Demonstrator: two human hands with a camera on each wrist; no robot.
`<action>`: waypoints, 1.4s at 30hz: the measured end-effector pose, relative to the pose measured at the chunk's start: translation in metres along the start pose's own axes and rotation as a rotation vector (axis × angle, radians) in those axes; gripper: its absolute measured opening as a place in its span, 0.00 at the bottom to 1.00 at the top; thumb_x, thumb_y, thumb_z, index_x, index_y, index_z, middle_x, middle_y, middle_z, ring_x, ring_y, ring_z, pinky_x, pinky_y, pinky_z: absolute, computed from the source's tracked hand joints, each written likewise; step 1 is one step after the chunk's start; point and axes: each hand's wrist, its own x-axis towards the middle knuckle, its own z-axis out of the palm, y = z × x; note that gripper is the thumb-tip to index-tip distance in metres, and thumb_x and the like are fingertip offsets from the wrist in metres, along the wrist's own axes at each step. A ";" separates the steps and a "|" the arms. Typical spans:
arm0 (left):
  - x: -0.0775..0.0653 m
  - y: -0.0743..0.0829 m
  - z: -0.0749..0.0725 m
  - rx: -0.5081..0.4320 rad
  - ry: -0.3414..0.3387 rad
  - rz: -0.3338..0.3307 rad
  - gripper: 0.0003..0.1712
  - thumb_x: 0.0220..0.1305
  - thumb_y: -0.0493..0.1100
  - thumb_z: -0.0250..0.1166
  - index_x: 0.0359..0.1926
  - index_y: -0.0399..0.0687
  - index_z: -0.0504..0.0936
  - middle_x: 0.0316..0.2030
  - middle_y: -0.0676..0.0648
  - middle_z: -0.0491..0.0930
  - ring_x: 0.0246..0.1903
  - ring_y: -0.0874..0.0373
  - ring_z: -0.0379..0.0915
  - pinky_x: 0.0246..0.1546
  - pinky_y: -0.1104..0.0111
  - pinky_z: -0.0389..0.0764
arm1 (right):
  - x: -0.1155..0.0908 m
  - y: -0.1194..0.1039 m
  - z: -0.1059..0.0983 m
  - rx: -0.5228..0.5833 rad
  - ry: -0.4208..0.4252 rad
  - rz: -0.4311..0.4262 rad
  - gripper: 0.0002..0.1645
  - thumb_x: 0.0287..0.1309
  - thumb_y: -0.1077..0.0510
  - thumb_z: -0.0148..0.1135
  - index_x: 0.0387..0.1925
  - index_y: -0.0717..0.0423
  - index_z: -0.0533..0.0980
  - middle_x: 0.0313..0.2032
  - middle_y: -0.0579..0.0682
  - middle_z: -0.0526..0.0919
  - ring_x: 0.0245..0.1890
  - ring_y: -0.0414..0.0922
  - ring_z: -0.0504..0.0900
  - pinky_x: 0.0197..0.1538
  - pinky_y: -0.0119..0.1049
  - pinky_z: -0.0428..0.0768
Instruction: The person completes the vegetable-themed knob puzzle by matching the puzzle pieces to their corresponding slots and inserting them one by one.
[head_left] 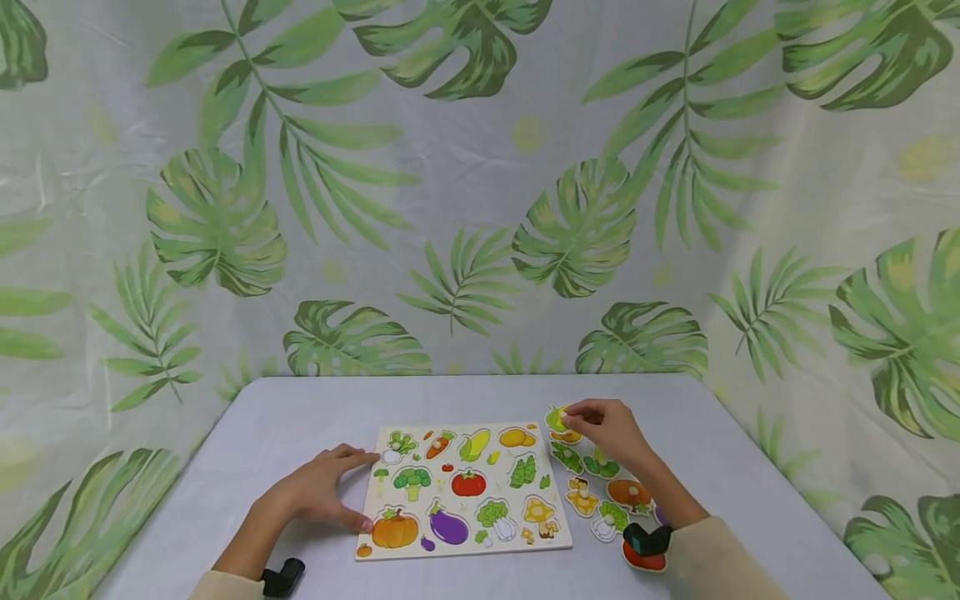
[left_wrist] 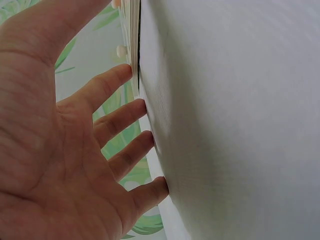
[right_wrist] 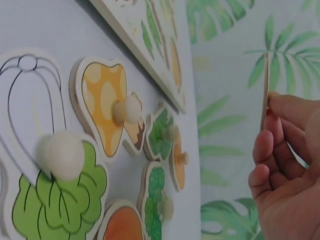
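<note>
A flat vegetable puzzle board (head_left: 432, 483) with printed pictures lies on the white table. My left hand (head_left: 318, 492) rests at its left edge with fingers spread, the thumb beside the pumpkin picture. In the left wrist view, the fingertips (left_wrist: 125, 71) are right at the board's edge and on the tabletop. My right hand (head_left: 611, 429), right of the board, pinches a yellow-green corn piece (head_left: 556, 418) by thumb and fingers. The right wrist view shows this thin piece (right_wrist: 265, 90) edge-on, raised off the table. A yellow potato piece (head_left: 567, 437) lies just below the fingers.
Several knobbed pieces lie right of the board: a mushroom piece (head_left: 581, 497), a bok choy piece (head_left: 609, 522), a broccoli piece (head_left: 602, 464), an orange piece (head_left: 628, 493) and a red piece (head_left: 643, 558) partly under the right wrist. A leaf-patterned curtain (head_left: 480, 192) hangs behind the table.
</note>
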 end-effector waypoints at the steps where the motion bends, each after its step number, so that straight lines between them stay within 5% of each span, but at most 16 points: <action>1: 0.000 0.000 0.000 0.001 -0.002 0.000 0.59 0.37 0.68 0.83 0.73 0.60 0.73 0.70 0.42 0.69 0.68 0.37 0.65 0.62 0.29 0.68 | 0.001 0.000 0.001 0.009 -0.003 0.000 0.15 0.66 0.50 0.70 0.48 0.55 0.86 0.41 0.50 0.89 0.45 0.59 0.86 0.46 0.51 0.86; 18: 0.002 0.001 -0.003 0.014 -0.002 0.003 0.59 0.38 0.68 0.82 0.73 0.60 0.73 0.71 0.42 0.69 0.69 0.36 0.64 0.62 0.29 0.68 | 0.010 -0.017 0.025 0.065 -0.029 -0.052 0.14 0.66 0.51 0.69 0.47 0.55 0.86 0.39 0.51 0.90 0.44 0.60 0.86 0.42 0.48 0.87; 24: 0.003 0.000 -0.001 -0.001 -0.008 0.000 0.59 0.37 0.68 0.83 0.73 0.60 0.73 0.70 0.41 0.69 0.69 0.35 0.64 0.61 0.28 0.68 | 0.013 -0.023 0.038 0.033 -0.045 -0.080 0.13 0.66 0.52 0.70 0.46 0.55 0.87 0.38 0.49 0.89 0.42 0.59 0.86 0.38 0.36 0.85; 32: 0.000 -0.003 -0.001 0.002 -0.001 0.007 0.59 0.37 0.68 0.83 0.73 0.59 0.73 0.69 0.41 0.70 0.68 0.34 0.65 0.61 0.28 0.68 | 0.020 -0.029 0.063 0.029 -0.052 -0.075 0.11 0.64 0.51 0.72 0.42 0.52 0.87 0.34 0.45 0.87 0.35 0.45 0.83 0.35 0.30 0.80; 42: 0.000 0.000 0.000 -0.008 -0.009 0.012 0.58 0.38 0.67 0.83 0.72 0.59 0.73 0.68 0.43 0.71 0.67 0.36 0.66 0.62 0.29 0.69 | 0.020 -0.038 0.085 0.020 -0.098 -0.083 0.08 0.65 0.53 0.71 0.41 0.52 0.87 0.32 0.44 0.86 0.31 0.40 0.81 0.33 0.30 0.80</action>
